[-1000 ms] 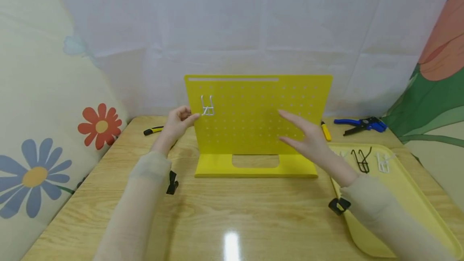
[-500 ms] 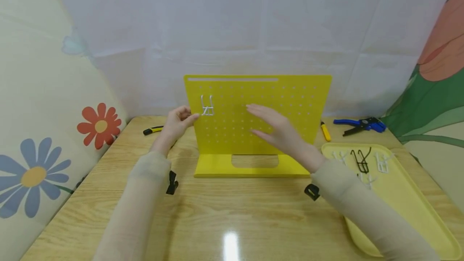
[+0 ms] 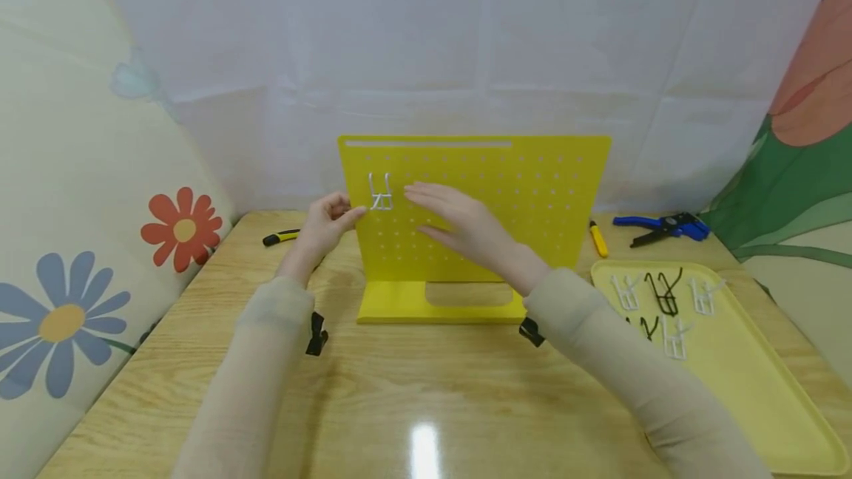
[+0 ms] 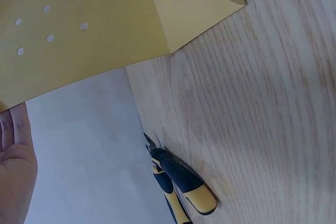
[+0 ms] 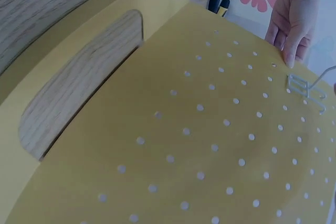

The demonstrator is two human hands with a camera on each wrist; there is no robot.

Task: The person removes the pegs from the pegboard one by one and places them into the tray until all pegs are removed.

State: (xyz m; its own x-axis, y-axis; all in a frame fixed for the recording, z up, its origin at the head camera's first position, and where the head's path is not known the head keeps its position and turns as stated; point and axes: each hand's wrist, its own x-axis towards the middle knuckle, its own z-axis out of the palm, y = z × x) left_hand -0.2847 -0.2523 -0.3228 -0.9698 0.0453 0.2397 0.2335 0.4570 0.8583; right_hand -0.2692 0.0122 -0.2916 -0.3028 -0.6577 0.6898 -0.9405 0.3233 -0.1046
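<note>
A yellow pegboard [image 3: 479, 242] stands upright on its bent base in the head view. My left hand [image 3: 324, 228] pinches its left edge, thumb in front and fingers curled behind; the left wrist view shows those fingers at the board's [image 4: 100, 51] edge. Near the board's upper left hangs a white wire hook [image 3: 381, 202], just right of my left thumb. In front of the board my right hand [image 3: 466, 224] is held with straight fingers, fingertips a little right of the hook and nothing in its grasp. The right wrist view shows the hook [image 5: 299, 85] beside the left hand [image 5: 294, 19].
At the right lies a yellow tray [image 3: 752, 390] with several white and black wire hooks [image 3: 664, 294]. Blue-handled pliers [image 3: 662, 229] and a yellow-handled tool [image 3: 598, 240] lie behind it. Pliers with black and yellow handles [image 4: 184, 182] lie left of the board.
My right hand has moved left across the front of the board toward the hanging hook, uncovering more of the tray's hooks. The left hand has stayed at the board's edge.
</note>
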